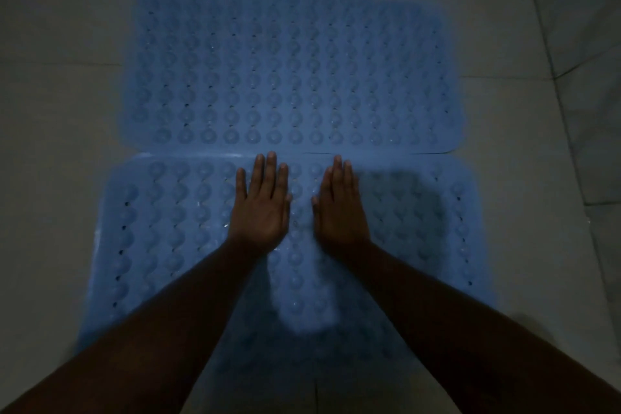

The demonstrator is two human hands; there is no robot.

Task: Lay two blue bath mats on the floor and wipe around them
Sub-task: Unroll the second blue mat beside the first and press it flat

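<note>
Bare left hand [260,208], right hand [339,212] press flat on bumpy near mat [168,228] (touching far mat [285,70]).

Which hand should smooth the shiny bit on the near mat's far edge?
Probably the left hand: it lies flat on the near mat, its fingertips beside that pale strip. The right hand is flat too, but farther along the edge.
</note>
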